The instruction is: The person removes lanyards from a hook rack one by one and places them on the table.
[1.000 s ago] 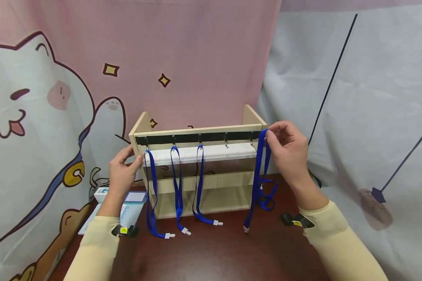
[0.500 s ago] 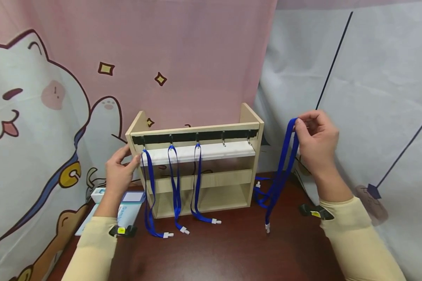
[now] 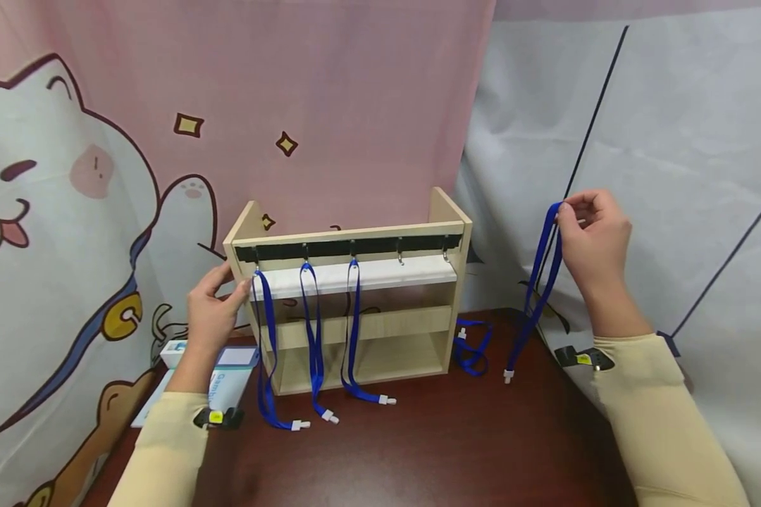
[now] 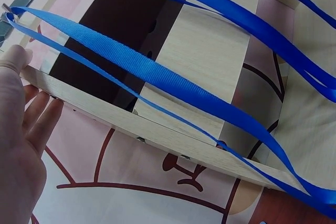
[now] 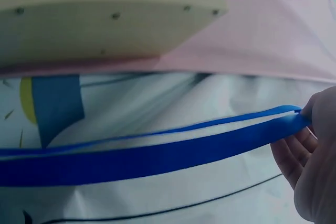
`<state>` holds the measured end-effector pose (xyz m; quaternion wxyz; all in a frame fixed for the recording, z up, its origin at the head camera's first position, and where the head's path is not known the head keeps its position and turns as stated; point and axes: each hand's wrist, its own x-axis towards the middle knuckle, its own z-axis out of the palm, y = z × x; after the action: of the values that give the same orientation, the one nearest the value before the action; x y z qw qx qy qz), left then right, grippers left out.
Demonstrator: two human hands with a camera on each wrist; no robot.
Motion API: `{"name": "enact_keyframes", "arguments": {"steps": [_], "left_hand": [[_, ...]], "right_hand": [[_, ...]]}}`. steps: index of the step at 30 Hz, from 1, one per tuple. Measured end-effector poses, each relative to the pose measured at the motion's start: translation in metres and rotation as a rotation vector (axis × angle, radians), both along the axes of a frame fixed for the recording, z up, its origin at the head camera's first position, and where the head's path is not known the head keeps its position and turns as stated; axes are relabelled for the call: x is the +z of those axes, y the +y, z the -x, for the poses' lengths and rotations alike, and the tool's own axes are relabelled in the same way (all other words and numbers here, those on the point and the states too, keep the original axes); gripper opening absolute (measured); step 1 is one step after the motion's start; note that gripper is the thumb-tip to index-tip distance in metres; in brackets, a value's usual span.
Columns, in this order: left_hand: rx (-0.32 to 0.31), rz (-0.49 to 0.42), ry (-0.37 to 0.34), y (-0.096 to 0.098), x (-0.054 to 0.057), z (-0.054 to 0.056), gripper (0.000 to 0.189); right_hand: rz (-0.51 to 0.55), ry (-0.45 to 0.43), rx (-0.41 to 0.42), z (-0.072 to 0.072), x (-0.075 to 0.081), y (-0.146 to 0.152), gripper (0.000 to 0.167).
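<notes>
My left hand (image 3: 211, 310) grips the left side panel of a small wooden shelf rack (image 3: 412, 324), thumb in front and fingers behind, as the left wrist view also shows. Blue lanyards hang from three of the rack's metal hooks: the left one (image 3: 268, 310), the second (image 3: 316, 352) and the middle one (image 3: 355, 331). Two hooks at the right, one (image 3: 400, 253) and the end one (image 3: 446, 250), bear nothing. Right of the rack, my right hand (image 3: 599, 236) pinches the top of another blue lanyard (image 5: 157, 158), its white clip (image 3: 509, 376) dangling below.
A loose blue lanyard (image 3: 473, 372) lies coiled on the dark table (image 3: 418, 458) beside the rack's right side. Blue-and-white packages (image 3: 237, 380) lie at the left behind my forearm. Printed curtains (image 3: 368, 105) stand close behind and at both sides.
My right hand has carried its lanyard away from the rack's right end, to the right and slightly up, clear of the coiled lanyard. My left hand keeps its hold on the rack.
</notes>
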<state>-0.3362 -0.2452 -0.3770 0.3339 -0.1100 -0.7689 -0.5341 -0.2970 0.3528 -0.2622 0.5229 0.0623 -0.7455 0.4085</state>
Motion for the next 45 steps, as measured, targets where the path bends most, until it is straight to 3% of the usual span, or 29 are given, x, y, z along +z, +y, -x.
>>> {"name": "enact_keyframes", "arguments": {"steps": [5, 13, 18, 22, 31, 38, 45], "left_hand": [[0.000, -0.006, 0.014, 0.001, -0.001, 0.000, 0.051], [-0.014, -0.016, 0.049, 0.002, -0.001, 0.001, 0.048], [0.027, 0.001, 0.021, 0.004, 0.000, -0.001, 0.049], [0.057, 0.018, 0.006, 0.004, -0.002, 0.002, 0.049], [0.036, 0.012, 0.011, 0.001, -0.003, 0.002, 0.049], [0.037, 0.009, 0.012, 0.000, -0.003, 0.003, 0.048], [0.047, 0.009, -0.005, 0.002, -0.003, 0.002, 0.048]], "right_hand": [[0.018, -0.064, -0.056, 0.016, -0.003, 0.013, 0.017], [0.056, -0.111, -0.131, 0.034, -0.002, 0.029, 0.008], [0.067, -0.112, -0.144, 0.040, -0.003, 0.034, 0.017], [0.072, -0.112, -0.135, 0.039, -0.011, 0.036, 0.012], [0.081, -0.110, -0.144, 0.032, -0.030, 0.040, 0.008], [0.037, -0.113, -0.174, 0.025, -0.047, 0.038, 0.021], [0.007, -0.123, -0.153, 0.022, -0.068, 0.035, 0.019]]}}
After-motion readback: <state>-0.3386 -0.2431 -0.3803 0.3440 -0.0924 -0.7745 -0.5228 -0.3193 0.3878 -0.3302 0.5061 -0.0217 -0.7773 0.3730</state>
